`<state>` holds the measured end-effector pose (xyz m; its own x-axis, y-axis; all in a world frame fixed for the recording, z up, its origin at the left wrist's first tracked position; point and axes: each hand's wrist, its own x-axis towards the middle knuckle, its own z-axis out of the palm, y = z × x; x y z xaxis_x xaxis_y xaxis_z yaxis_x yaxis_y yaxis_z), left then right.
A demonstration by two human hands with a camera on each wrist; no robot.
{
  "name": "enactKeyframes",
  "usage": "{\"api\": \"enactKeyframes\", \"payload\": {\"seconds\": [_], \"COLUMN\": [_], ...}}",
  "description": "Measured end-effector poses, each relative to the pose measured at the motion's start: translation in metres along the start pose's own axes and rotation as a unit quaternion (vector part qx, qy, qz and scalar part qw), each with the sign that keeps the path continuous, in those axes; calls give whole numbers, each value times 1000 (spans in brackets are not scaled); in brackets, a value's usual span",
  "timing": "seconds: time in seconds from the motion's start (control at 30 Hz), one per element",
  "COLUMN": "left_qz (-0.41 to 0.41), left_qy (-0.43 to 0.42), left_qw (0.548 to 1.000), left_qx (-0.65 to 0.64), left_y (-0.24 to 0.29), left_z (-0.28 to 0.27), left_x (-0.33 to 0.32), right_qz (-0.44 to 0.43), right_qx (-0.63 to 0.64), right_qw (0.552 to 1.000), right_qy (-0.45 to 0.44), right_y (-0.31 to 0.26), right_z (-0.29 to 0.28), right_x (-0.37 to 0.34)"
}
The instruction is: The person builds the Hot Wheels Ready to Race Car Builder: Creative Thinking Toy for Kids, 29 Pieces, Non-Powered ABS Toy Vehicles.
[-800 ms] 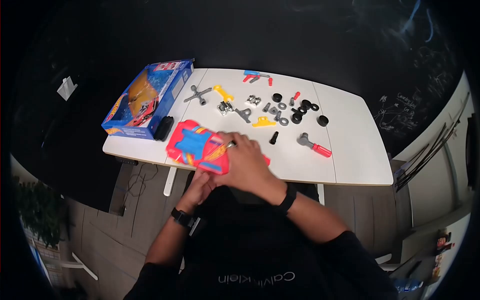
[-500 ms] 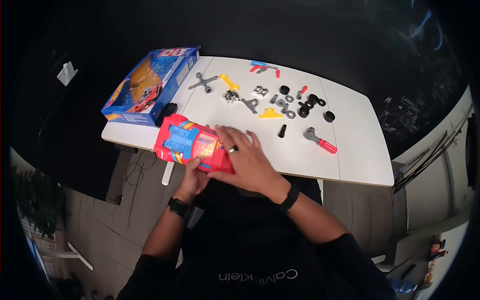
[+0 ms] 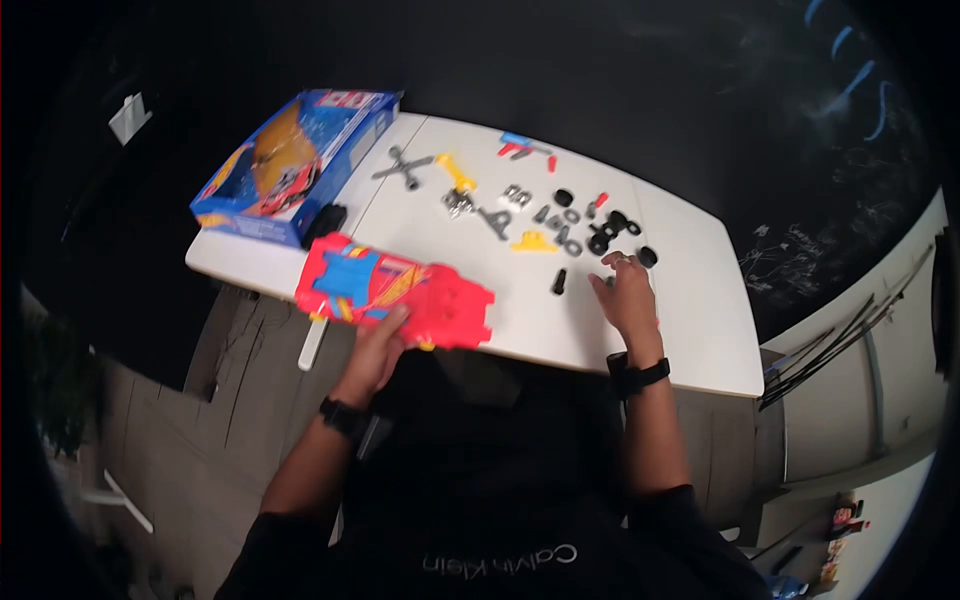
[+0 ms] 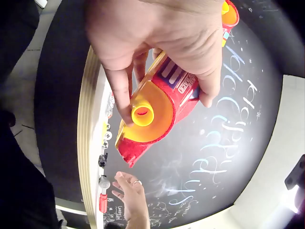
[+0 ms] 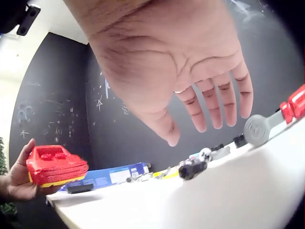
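While I follow from a distance through the head camera, the white table [image 3: 690, 310] spans the middle of my view. At its left end, the blue box [image 3: 245, 222] lies windowed face up; I see an orange-yellow lining within and a red car pictured on it, but cannot tell whether anything loose is inside. The red car body [image 3: 440, 300] is held up over the table's near edge, top upward. I have the left hand [image 3: 375, 350] gripping its near flank, thumb over the top and fingers beneath, probably so that one hand bears it alone and the other stays free. The right hand [image 3: 630, 295] is wide, fingers extended and holding nothing, above the table near the loose parts. By it lies the red-handled tool [image 5: 274, 121]. Farther off, I make out the grey cross wrench [image 3: 403, 168] and the yellow wrench [image 3: 456, 172], spread apart, I judge, for easy picking. Smallest are the black wheel [image 3: 648, 257] and the black bolt [image 3: 560, 281].
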<state>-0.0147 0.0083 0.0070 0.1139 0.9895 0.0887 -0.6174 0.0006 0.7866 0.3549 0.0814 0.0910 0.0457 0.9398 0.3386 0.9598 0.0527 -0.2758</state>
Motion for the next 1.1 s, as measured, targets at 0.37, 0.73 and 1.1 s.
{"api": "enactKeyframes", "payload": {"seconds": [0.37,0.73,1.1], "left_qz": [47,8,-82], "left_qy": [-22,-45,-80], "left_qw": [993,995,981], "left_qx": [-104,-85,-154], "left_y": [-1,7,26], "left_z": [-4,-11,7], "left_x": [2,0,0], "right_qz": [-19,-13,-94], "right_qx": [-125,-175,-110], "right_qw": [982,974,964], "right_qy": [-141,-140,-225], "right_y": [49,147,152], "right_z": [15,24,54], "right_x": [103,222,222]}}
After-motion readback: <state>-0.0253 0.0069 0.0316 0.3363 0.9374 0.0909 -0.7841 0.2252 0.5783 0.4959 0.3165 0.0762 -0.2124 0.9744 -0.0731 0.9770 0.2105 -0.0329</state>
